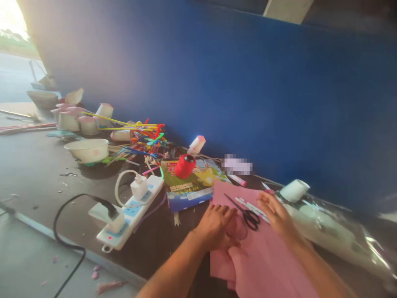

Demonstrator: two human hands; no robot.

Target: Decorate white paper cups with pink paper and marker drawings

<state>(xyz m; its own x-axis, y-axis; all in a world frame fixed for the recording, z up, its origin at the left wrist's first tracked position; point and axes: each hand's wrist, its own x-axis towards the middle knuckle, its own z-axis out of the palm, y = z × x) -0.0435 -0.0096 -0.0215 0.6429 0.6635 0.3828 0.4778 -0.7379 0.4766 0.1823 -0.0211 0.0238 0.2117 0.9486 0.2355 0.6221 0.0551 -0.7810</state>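
Though both over pink paper (266,260), right hand (275,213), fingers loose, near white pens (254,208); left hand (215,224) of unclear grip.

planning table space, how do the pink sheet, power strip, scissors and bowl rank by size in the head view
Largest to smallest:
1. Pink sheet
2. Power strip
3. Scissors and bowl: unranked; similar in length, and the bowl sits farther from the camera.

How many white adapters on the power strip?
2. One white adapter sits toward the strip's far end, by a looped white cable; the other is nearer the red light, with a black plug. None appear hidden.
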